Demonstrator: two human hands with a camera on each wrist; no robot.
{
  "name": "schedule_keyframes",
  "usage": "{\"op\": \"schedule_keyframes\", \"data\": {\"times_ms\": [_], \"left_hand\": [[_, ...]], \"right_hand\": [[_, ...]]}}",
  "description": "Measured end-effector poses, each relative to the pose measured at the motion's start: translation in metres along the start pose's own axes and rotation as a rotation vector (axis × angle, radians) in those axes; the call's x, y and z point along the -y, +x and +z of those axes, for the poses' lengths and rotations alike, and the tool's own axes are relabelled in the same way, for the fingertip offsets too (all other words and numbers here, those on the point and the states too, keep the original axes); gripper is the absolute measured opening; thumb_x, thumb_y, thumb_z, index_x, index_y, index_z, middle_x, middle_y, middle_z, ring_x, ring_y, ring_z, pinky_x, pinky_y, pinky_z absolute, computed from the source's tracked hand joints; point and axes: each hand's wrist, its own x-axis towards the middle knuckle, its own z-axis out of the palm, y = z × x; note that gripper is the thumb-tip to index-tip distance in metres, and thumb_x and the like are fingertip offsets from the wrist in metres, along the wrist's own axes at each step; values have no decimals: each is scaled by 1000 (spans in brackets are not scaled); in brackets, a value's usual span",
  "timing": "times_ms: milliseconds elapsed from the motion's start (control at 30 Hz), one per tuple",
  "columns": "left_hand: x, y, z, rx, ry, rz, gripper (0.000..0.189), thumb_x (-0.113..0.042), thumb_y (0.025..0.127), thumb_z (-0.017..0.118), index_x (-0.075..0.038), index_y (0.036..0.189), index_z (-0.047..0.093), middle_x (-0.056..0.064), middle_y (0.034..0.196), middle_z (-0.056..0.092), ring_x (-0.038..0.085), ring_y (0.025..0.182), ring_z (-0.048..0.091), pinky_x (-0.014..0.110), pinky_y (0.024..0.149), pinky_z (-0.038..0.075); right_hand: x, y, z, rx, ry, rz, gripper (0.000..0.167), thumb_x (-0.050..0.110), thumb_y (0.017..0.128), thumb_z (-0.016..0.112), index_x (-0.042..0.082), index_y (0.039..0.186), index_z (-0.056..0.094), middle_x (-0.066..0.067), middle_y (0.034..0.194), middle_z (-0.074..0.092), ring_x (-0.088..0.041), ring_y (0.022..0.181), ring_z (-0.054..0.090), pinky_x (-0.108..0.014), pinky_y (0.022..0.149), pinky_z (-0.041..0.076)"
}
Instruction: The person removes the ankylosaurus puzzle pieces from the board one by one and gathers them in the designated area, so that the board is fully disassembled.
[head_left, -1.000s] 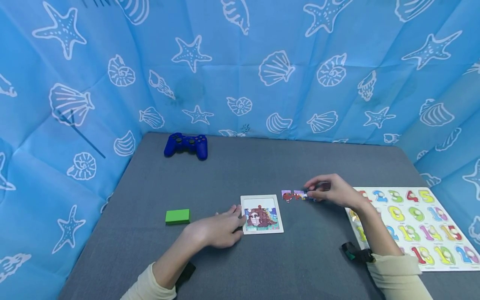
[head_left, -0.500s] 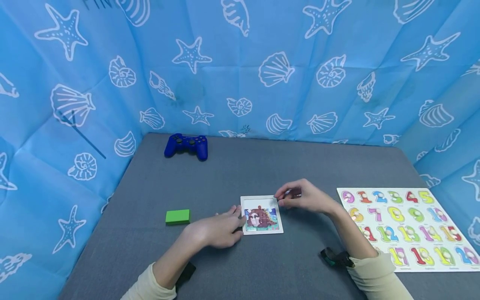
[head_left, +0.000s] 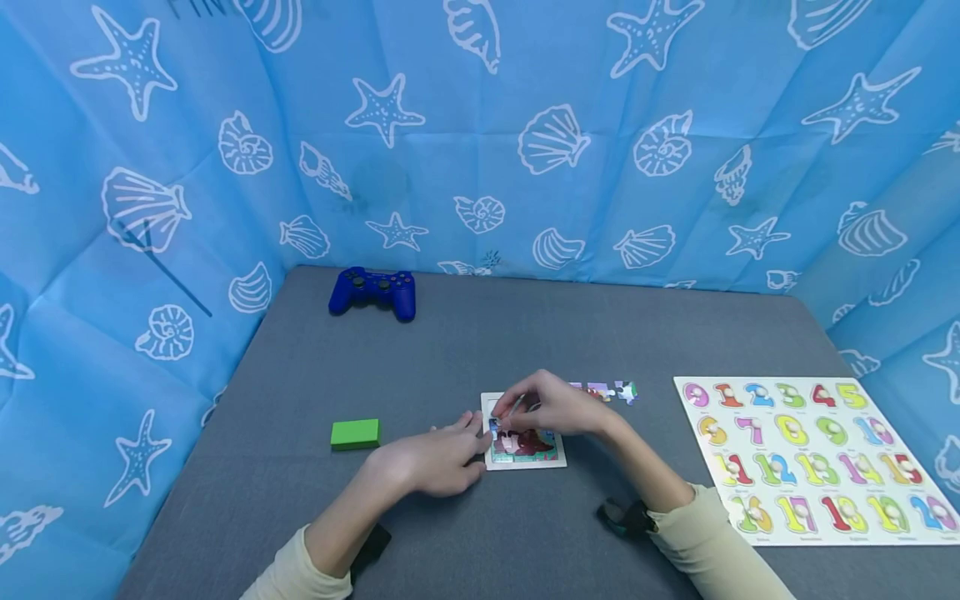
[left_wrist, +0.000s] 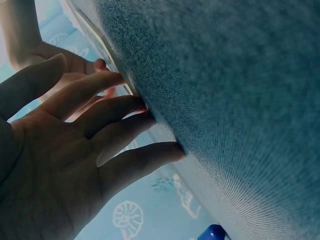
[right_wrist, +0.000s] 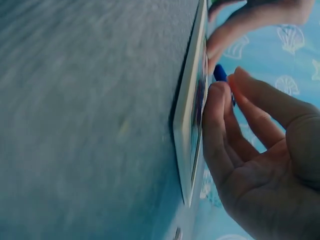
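A small white-framed jigsaw tray (head_left: 534, 466) lies mid-table, its lower part filled with a brown animal picture. My left hand (head_left: 442, 457) rests by the tray's left side, fingers extended, fingertips touching its edge; the left wrist view shows these fingers (left_wrist: 137, 159) spread and fairly straight. Over the tray's upper left, my right hand (head_left: 558, 405) pinches a small jigsaw piece (head_left: 494, 424), mostly hidden by thumb and fingertips. In the right wrist view, the right hand's curled fingers (right_wrist: 215, 107) sit against the tray's top face. Loose jigsaw pieces (head_left: 626, 392) lie in a row behind the right wrist.
A large white number board (head_left: 817, 417) with colourful numerals covers the table's right side. A green block (head_left: 356, 434) lies left of the left hand. Toward the back left edge is a blue game controller (head_left: 372, 292). A blue shell-patterned curtain (head_left: 465, 167) surrounds the table.
From the loose pieces, my right hand has moved left to the tray's upper left with a jigsaw piece. The loose row is uncovered again. My left hand has stayed put.
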Motion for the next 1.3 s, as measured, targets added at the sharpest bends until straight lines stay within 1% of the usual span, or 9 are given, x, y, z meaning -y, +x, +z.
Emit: {"op": "schedule_keyframes", "data": {"times_ms": [167, 333, 500, 633, 800, 967, 1033, 1167, 1300], "left_hand": [[0, 0, 0, 1, 6, 2, 57, -33, 115, 51, -15, 168, 41, 12, 184, 17, 27, 172, 15, 61, 135, 28], [-1, -1, 0, 11, 7, 3, 58, -33, 116, 51, -15, 169, 39, 12, 184, 15, 26, 172, 13, 62, 135, 28], [-3, -3, 0, 41, 35, 13, 58, -35, 115, 53, -21, 169, 40, 14, 184, 14, 28, 173, 11, 64, 132, 30], [-5, -6, 0, 65, 18, 25, 56, -34, 114, 55, -25, 168, 43, 16, 184, 13, 31, 172, 10, 64, 131, 33], [-8, -7, 3, 52, 24, 29, 55, -33, 114, 55, -23, 167, 44, 18, 183, 13, 32, 172, 10, 67, 130, 33], [-9, -8, 5, 44, 22, 25, 54, -32, 114, 54, -22, 167, 45, 18, 183, 13, 33, 172, 9, 72, 128, 32], [-10, -8, 5, 46, 14, 20, 54, -32, 115, 54, -23, 167, 45, 18, 183, 12, 33, 172, 8, 72, 128, 31], [-10, -7, 5, 43, 11, 11, 54, -32, 115, 53, -24, 167, 44, 17, 183, 11, 32, 173, 8, 72, 128, 31], [-11, -7, 6, 41, 17, 4, 54, -33, 115, 53, -24, 167, 45, 16, 183, 13, 32, 173, 9, 72, 128, 32]], "right_hand": [[2, 6, 4, 6, -34, 58, 18, 8, 104, 71, -1, 117, 80, -14, 92, 80, -13, 75, 69, -22, 66, 57], [5, 9, 7, -4, -75, 90, 18, 4, 100, 74, -1, 116, 80, -11, 86, 81, -11, 70, 70, -22, 61, 55], [8, 12, 12, -39, -124, 109, 14, 4, 95, 80, 2, 109, 81, -7, 82, 79, -7, 67, 69, -21, 62, 56], [8, 12, 14, -49, -148, 107, 12, 4, 94, 82, 2, 105, 81, -6, 83, 78, -5, 68, 66, -21, 64, 56], [7, 13, 14, -41, -146, 117, 13, 2, 93, 82, 2, 106, 79, -6, 88, 77, -4, 72, 66, -21, 67, 57], [9, 12, 14, -46, -159, 104, 12, 0, 94, 80, 4, 104, 77, -4, 89, 74, -4, 75, 65, -20, 69, 56], [9, 10, 14, -51, -157, 82, 10, 0, 94, 78, 5, 104, 76, -3, 88, 73, -5, 76, 65, -20, 71, 56], [7, 8, 14, -49, -108, 30, 7, 0, 98, 75, 3, 104, 76, -6, 88, 73, -9, 79, 64, -22, 75, 57], [5, 4, 13, -60, -68, -2, 7, 1, 100, 74, 2, 106, 75, -8, 92, 73, -10, 79, 65, -24, 76, 58]]}}
